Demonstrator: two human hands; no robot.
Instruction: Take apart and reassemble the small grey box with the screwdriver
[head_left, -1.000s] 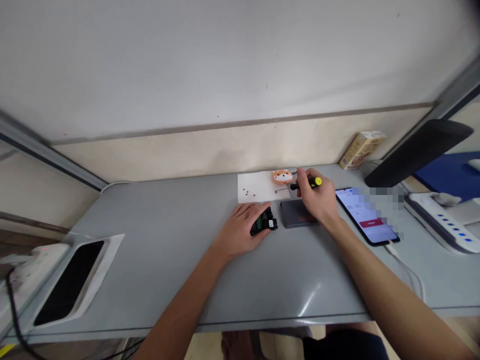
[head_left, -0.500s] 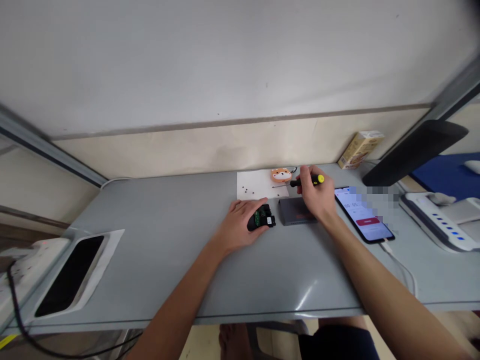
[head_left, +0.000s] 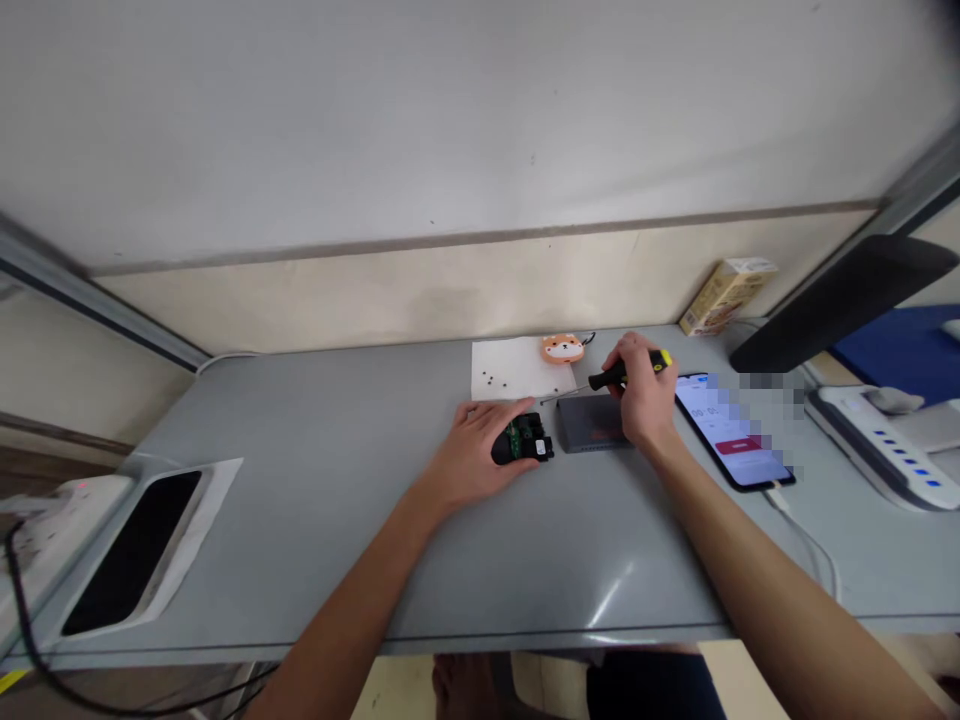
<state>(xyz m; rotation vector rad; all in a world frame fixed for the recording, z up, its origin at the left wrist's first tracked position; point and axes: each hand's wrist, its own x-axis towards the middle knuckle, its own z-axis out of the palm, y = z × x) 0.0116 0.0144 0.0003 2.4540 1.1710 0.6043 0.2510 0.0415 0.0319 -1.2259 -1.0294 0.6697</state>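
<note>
My left hand is closed round a small black device with a bare green circuit board, keeping it on the desk. In my right hand is a black and yellow screwdriver, its thin shaft pointing left. The tip is just above the device, near my left fingertips; whether a screw is on it is too small to tell. Under the screwdriver lies a flat dark grey box. Several tiny dark screws rest on a white sheet of paper behind the device.
An orange animal-faced case sits on the paper's edge. To the right are a lit phone on a cable, a power strip, a carton and a black cylinder. Another phone lies at the left.
My right hand has drawn the screwdriver from over the paper toward the device, its tip now lower and nearer my left hand. The left hand still holds the device.
</note>
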